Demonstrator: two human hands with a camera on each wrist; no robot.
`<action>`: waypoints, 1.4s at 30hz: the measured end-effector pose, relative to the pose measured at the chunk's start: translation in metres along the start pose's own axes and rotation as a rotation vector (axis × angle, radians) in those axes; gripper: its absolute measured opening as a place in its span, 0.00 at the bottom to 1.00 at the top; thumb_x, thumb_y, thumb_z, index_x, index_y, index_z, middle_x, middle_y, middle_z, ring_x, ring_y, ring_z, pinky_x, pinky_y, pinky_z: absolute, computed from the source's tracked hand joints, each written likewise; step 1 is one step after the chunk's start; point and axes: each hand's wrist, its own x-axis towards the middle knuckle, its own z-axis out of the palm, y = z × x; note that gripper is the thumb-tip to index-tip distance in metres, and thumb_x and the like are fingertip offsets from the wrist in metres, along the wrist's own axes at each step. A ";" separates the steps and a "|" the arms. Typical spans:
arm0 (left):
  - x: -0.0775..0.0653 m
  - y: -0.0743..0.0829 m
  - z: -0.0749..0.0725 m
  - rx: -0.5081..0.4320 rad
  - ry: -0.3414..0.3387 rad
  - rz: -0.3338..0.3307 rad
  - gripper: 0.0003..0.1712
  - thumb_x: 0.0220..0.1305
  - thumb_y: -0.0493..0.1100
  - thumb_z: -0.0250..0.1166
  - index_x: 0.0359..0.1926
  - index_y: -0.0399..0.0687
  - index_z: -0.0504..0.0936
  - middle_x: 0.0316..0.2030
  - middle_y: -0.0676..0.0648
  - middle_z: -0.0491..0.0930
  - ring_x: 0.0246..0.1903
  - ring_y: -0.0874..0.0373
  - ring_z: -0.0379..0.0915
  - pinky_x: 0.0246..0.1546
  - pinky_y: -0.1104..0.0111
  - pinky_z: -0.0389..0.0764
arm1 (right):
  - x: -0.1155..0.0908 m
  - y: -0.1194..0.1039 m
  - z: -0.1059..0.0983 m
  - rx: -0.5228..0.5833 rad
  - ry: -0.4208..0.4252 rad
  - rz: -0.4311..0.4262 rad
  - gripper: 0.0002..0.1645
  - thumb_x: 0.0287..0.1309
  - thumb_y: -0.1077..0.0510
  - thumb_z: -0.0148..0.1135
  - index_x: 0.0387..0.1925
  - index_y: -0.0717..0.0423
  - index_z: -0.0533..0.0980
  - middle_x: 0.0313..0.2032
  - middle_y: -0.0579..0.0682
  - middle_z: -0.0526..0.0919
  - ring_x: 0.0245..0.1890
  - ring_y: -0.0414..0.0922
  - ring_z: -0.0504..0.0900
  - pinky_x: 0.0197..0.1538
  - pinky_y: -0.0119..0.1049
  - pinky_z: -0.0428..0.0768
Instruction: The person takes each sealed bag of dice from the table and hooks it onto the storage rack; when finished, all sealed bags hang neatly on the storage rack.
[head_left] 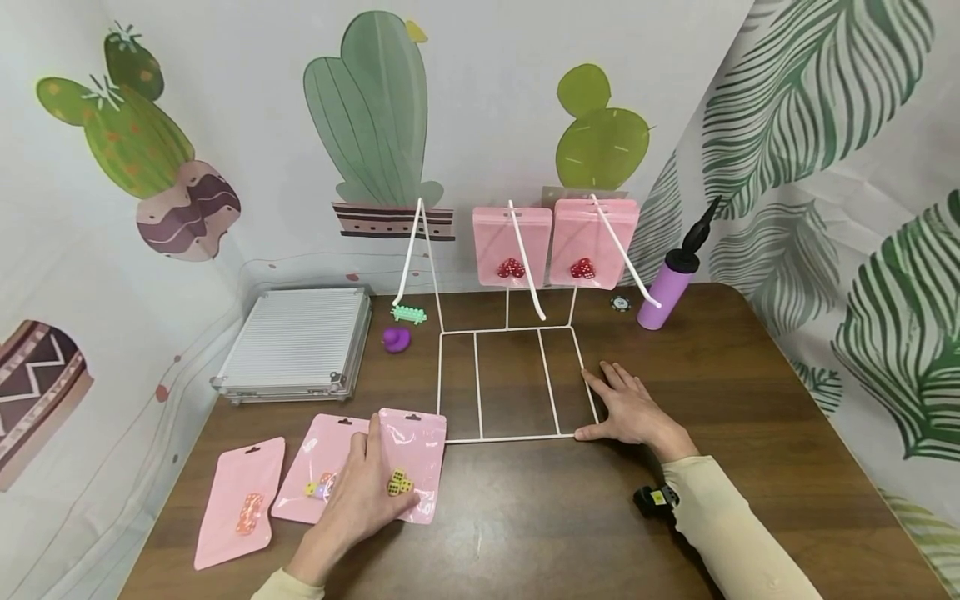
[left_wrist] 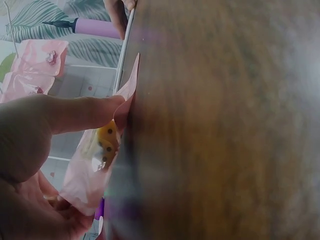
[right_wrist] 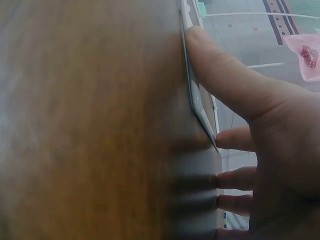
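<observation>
The head camera looks forward and down from above the near side of the table [head_left: 510, 517], far enough back to take in both hands and the wall [head_left: 495, 100]. The left-wrist camera sits low, close to the left hand [head_left: 360, 492], its picture turned sideways, table at right. The right-wrist camera sits as low and near the right hand [head_left: 630, 412], table at left. Head and left-wrist views share the bag of yellow dice [head_left: 422, 442] and purple pump [head_left: 666, 287]; head and right-wrist views share the white rack [head_left: 495, 439].
</observation>
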 end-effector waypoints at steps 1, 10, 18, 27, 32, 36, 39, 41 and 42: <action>0.000 0.000 0.000 -0.013 -0.004 -0.006 0.77 0.32 0.53 0.82 0.75 0.35 0.42 0.43 0.40 0.65 0.26 0.57 0.63 0.27 0.67 0.72 | 0.000 0.000 0.000 -0.001 0.000 0.000 0.68 0.38 0.27 0.71 0.74 0.57 0.57 0.72 0.72 0.50 0.72 0.70 0.47 0.68 0.70 0.50; -0.002 0.002 -0.001 -0.049 0.004 -0.005 0.76 0.33 0.51 0.82 0.76 0.38 0.42 0.44 0.39 0.65 0.23 0.59 0.62 0.21 0.70 0.70 | 0.000 0.000 0.000 0.021 -0.009 0.006 0.68 0.38 0.28 0.72 0.74 0.57 0.56 0.73 0.72 0.48 0.72 0.70 0.45 0.69 0.70 0.48; -0.003 0.002 0.000 -0.073 0.021 0.022 0.77 0.35 0.48 0.82 0.77 0.41 0.37 0.45 0.40 0.63 0.25 0.60 0.62 0.22 0.72 0.71 | 0.000 0.000 0.001 0.031 -0.005 0.005 0.68 0.38 0.27 0.72 0.74 0.56 0.56 0.73 0.71 0.48 0.72 0.69 0.45 0.69 0.69 0.48; -0.005 0.006 -0.003 -0.085 0.064 0.060 0.78 0.34 0.48 0.83 0.77 0.45 0.37 0.44 0.41 0.63 0.26 0.61 0.60 0.23 0.72 0.71 | 0.000 0.001 0.000 0.012 0.002 0.002 0.68 0.38 0.27 0.72 0.74 0.57 0.57 0.72 0.72 0.49 0.72 0.70 0.46 0.69 0.70 0.49; -0.006 0.011 -0.008 -0.081 0.074 0.069 0.78 0.34 0.48 0.83 0.78 0.46 0.37 0.44 0.41 0.63 0.26 0.61 0.60 0.23 0.73 0.70 | 0.000 0.000 0.001 0.014 0.000 -0.004 0.68 0.38 0.27 0.71 0.74 0.57 0.57 0.72 0.72 0.49 0.72 0.70 0.46 0.69 0.70 0.49; -0.007 0.018 -0.011 -0.091 0.084 0.085 0.79 0.33 0.48 0.84 0.78 0.46 0.38 0.43 0.42 0.63 0.26 0.62 0.59 0.23 0.73 0.70 | 0.000 0.000 0.002 0.013 -0.004 -0.007 0.68 0.39 0.27 0.71 0.74 0.57 0.56 0.72 0.72 0.49 0.72 0.70 0.46 0.68 0.70 0.49; -0.007 0.023 -0.012 -0.105 0.093 0.104 0.78 0.33 0.48 0.84 0.78 0.45 0.39 0.42 0.43 0.63 0.26 0.63 0.58 0.24 0.73 0.71 | 0.000 0.000 0.001 0.012 -0.004 -0.004 0.68 0.39 0.27 0.71 0.74 0.57 0.56 0.72 0.72 0.49 0.72 0.70 0.46 0.68 0.70 0.49; -0.007 0.027 -0.013 -0.114 0.096 0.112 0.78 0.33 0.49 0.84 0.78 0.46 0.39 0.43 0.44 0.63 0.28 0.63 0.59 0.26 0.73 0.73 | 0.000 0.000 0.001 0.010 -0.005 -0.005 0.68 0.39 0.27 0.71 0.74 0.57 0.56 0.72 0.72 0.49 0.72 0.70 0.46 0.68 0.70 0.49; -0.007 0.029 -0.014 -0.118 0.099 0.114 0.78 0.33 0.49 0.84 0.78 0.47 0.39 0.43 0.44 0.63 0.28 0.63 0.59 0.28 0.72 0.74 | 0.000 0.000 0.000 0.010 -0.006 -0.004 0.68 0.39 0.27 0.71 0.74 0.57 0.56 0.72 0.72 0.49 0.72 0.70 0.46 0.69 0.70 0.49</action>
